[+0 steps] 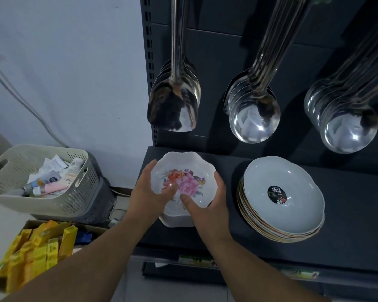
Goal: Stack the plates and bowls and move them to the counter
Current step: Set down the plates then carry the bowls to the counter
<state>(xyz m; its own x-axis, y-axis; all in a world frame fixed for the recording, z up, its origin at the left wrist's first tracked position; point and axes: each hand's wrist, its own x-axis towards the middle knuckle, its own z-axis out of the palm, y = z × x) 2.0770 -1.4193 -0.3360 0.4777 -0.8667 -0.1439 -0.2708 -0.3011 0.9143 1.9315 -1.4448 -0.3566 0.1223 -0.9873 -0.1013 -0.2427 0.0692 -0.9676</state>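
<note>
Head view: left grip and right grip both clasp the floral bowl, thumbs inside, fingers curled round its rim, at the dark shelf's left end; plate stack sits nearby, right.

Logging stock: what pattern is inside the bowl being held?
The bowl is white with pink and orange flowers in its middle; head view.

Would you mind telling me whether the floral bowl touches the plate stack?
Apart: the head view shows bare dark shelf between the floral bowl and the plate stack.
</note>
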